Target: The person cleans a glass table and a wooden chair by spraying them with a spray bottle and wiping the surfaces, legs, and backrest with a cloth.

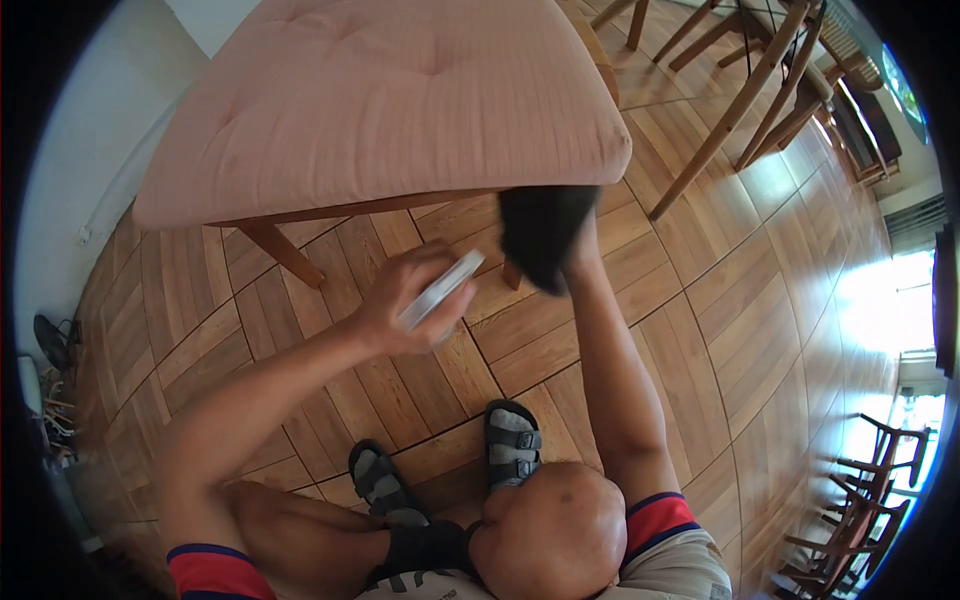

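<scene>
My left hand (415, 300) is closed around a thin white, flat-edged object (442, 290), held above the wooden floor in front of the chair. To its right, a limp black cloth (545, 235) hangs blurred by motion at the front corner of the pink chair cushion (400, 100). My right hand (585, 250) is at this cloth, which hides its fingers; only the wrist side shows. Part of the cloth's top edge meets the cushion's edge in this view. Below the cushion runs the chair's wooden frame (370, 207).
A wooden chair leg (280, 255) slants down at the left. More wooden chairs (770, 100) stand at the upper right and others (860, 510) at the lower right. A small black fan-like object (56, 340) is by the left wall. My sandalled feet (512, 445) rest on the floor.
</scene>
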`<move>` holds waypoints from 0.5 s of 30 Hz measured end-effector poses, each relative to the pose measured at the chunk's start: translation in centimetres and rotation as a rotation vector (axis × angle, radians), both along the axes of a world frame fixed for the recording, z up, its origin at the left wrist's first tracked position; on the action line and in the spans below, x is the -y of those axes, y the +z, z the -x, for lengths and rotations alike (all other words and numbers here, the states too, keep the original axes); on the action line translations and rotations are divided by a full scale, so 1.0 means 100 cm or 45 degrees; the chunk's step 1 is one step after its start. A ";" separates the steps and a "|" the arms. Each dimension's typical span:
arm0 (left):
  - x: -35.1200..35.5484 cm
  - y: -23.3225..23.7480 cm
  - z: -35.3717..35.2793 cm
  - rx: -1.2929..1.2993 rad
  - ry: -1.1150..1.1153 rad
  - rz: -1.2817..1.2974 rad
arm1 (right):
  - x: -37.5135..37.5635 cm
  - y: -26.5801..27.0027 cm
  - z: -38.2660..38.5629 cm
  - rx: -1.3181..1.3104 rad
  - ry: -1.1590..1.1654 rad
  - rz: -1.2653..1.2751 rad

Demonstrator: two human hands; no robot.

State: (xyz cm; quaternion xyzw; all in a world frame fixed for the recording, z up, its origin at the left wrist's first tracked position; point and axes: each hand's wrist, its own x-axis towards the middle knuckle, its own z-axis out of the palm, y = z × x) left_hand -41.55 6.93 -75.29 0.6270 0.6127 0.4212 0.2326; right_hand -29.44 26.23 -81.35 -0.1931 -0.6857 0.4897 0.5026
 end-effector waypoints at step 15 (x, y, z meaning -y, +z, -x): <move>0.111 -0.038 -0.004 0.251 0.029 0.249 | 0.030 -0.142 -0.015 0.560 -0.396 -0.088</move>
